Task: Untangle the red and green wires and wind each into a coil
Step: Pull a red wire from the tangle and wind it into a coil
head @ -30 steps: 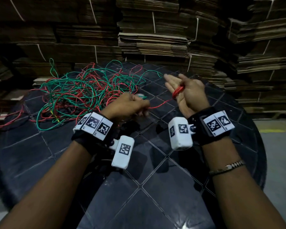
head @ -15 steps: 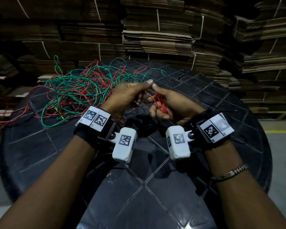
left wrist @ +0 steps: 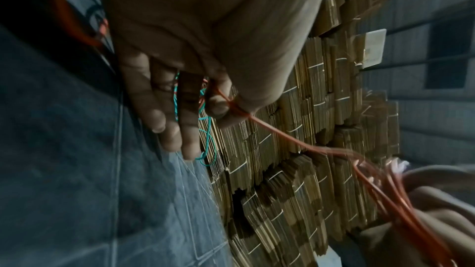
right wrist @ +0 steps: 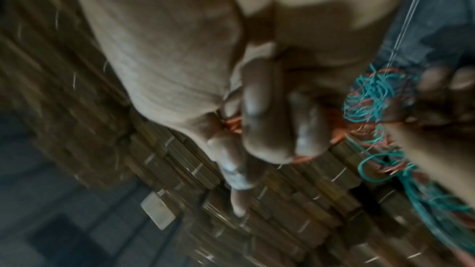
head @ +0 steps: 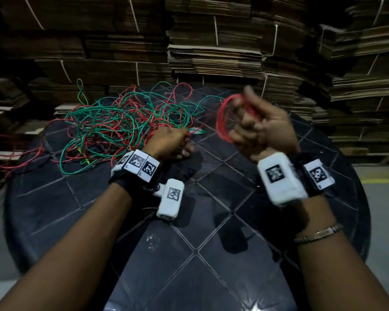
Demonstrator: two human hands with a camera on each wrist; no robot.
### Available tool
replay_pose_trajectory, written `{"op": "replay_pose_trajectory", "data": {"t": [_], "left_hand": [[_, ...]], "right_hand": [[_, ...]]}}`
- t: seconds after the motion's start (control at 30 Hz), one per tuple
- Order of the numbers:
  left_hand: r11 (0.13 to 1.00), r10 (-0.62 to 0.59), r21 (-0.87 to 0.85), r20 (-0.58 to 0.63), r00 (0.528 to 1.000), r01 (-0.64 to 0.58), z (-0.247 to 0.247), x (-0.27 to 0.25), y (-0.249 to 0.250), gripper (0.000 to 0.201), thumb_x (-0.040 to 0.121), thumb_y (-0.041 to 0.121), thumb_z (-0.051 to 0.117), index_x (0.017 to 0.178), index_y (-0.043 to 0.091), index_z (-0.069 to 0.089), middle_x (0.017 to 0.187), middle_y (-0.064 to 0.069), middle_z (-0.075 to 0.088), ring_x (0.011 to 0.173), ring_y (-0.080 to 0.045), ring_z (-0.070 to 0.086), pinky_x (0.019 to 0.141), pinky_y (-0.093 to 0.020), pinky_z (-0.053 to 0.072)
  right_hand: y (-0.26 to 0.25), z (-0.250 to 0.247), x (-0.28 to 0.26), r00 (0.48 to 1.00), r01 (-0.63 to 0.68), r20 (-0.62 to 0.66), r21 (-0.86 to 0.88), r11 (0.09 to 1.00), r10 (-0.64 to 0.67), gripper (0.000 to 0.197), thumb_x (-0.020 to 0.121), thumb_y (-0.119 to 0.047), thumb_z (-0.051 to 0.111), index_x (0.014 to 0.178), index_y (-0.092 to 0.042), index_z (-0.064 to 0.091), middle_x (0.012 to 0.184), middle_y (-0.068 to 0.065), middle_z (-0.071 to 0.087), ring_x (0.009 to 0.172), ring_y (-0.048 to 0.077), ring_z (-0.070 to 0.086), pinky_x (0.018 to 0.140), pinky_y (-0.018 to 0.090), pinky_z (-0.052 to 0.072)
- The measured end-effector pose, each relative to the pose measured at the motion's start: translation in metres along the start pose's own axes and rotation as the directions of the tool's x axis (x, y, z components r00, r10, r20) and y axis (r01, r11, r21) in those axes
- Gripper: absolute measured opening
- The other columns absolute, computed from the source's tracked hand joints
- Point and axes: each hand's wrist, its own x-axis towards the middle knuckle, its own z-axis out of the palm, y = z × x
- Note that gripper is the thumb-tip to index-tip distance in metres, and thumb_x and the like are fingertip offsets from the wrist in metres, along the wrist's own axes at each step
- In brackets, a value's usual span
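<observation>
Red wire running from the far-left tangle, through the left hand, across to the coil in the right hand

The round dark table is carrying the tangle of red and green wire on its far-left part, well apart from the right hand and just beyond the left hand; the left hand, nearer the pile, is pinching 1 strand of the red wire between thumb and forefinger, its other fingers hanging loose; the right hand, raised at the right, is curling its fingers round a small red coil; the free strand is lying left to right between the 2 hands, so I judge the next wrap will be drawing slack rightward from the pile; the green wire is lying in the tangle, unwound.
</observation>
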Motion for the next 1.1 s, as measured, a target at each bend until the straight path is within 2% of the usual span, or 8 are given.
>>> {"op": "replay_pose_trajectory", "data": {"t": [0.1,0.2,0.37,0.47,0.63,0.77,0.97,1.1], "left_hand": [[0.999,0.013,0.035,0.041,0.999,-0.015,-0.002,0.001,0.000,0.025,0.102,0.030,0.059,0.090,0.010,0.068,0.071,-0.006,0.075,0.056,-0.015,0.065,0.060,-0.024,0.049],[0.982,0.181,0.034,0.124,0.976,-0.187,0.005,-0.006,0.002,0.035,0.102,0.028,0.064,0.094,-0.005,0.074,0.075,-0.013,0.068,0.058,-0.012,0.058,0.056,-0.022,0.049],[0.858,0.477,0.057,0.279,0.833,-0.510,0.005,-0.022,0.011,0.041,0.096,0.032,0.074,0.061,0.014,0.063,0.073,-0.009,0.064,0.082,-0.016,0.062,0.078,-0.034,0.045],[0.832,0.543,-0.035,0.254,0.800,-0.554,0.006,-0.031,0.018,0.022,0.095,0.023,0.076,0.074,0.021,0.070,0.093,-0.027,0.068,0.084,-0.022,0.058,0.075,-0.037,0.046],[0.809,0.586,-0.099,0.060,0.808,-0.580,0.000,-0.022,0.019,0.025,0.095,0.018,0.076,0.075,0.011,0.062,0.081,-0.015,0.066,0.076,-0.022,0.060,0.066,-0.029,0.047],[0.816,0.576,-0.113,0.070,0.815,-0.567,-0.003,-0.023,0.017,0.030,0.086,0.014,0.084,0.081,0.001,0.057,0.069,-0.010,0.053,0.060,-0.012,0.049,0.059,-0.021,0.041],[0.846,0.514,-0.199,0.063,0.855,-0.494,-0.005,-0.027,0.018,0.032,0.083,0.009,0.084,0.091,0.004,0.054,0.088,-0.014,0.068,0.076,-0.014,0.064,0.070,-0.025,0.052],[0.898,0.429,-0.158,0.095,0.899,-0.412,-0.002,-0.026,0.020,0.024,0.096,0.031,0.072,0.092,0.012,0.057,0.097,-0.012,0.079,0.077,-0.012,0.067,0.062,-0.021,0.048]], "right_hand": [[-0.014,-0.019,0.003,0.978,0.208,-0.073,0.399,0.893,-0.195,0.047,0.112,-0.029,0.030,0.125,0.006,0.057,0.060,-0.006,0.040,0.040,0.006,0.034,0.047,0.020,0.031],[-0.015,-0.045,0.006,0.904,0.391,-0.332,0.389,0.834,-0.270,0.036,0.109,-0.019,0.037,0.128,0.008,0.051,0.077,0.004,0.067,0.058,0.010,0.063,0.059,0.022,0.053],[0.002,-0.051,0.020,0.848,0.268,-0.505,0.151,0.952,-0.158,0.048,0.099,0.000,0.042,0.144,0.016,0.033,0.129,0.029,0.063,0.101,0.026,0.073,0.080,0.029,0.061],[0.013,-0.043,0.022,0.842,0.033,-0.539,-0.004,0.999,-0.030,0.041,0.108,-0.001,0.029,0.147,0.011,0.030,0.136,0.029,0.059,0.103,0.030,0.072,0.085,0.033,0.060],[0.014,-0.009,0.011,0.877,-0.387,-0.372,-0.176,0.905,0.303,0.032,0.110,-0.013,0.031,0.123,0.009,0.050,0.092,0.020,0.075,0.072,0.019,0.075,0.065,0.021,0.058],[0.014,0.002,0.009,0.889,-0.457,-0.240,-0.391,0.799,0.391,0.067,0.105,-0.050,0.036,0.128,0.011,0.053,0.082,0.028,0.056,0.032,0.013,0.048,0.031,0.021,0.029],[0.002,0.015,-0.004,0.866,-0.481,-0.012,-0.291,0.827,0.500,0.092,0.101,-0.068,0.020,0.070,0.007,0.065,0.033,0.007,0.039,0.029,0.019,0.004,0.034,0.027,-0.001],[0.001,0.004,-0.008,0.936,-0.352,-0.028,-0.121,0.928,0.352,0.083,0.099,-0.072,0.030,0.052,-0.006,0.047,0.031,0.003,0.033,0.027,0.017,0.012,0.038,0.024,0.018]]}}
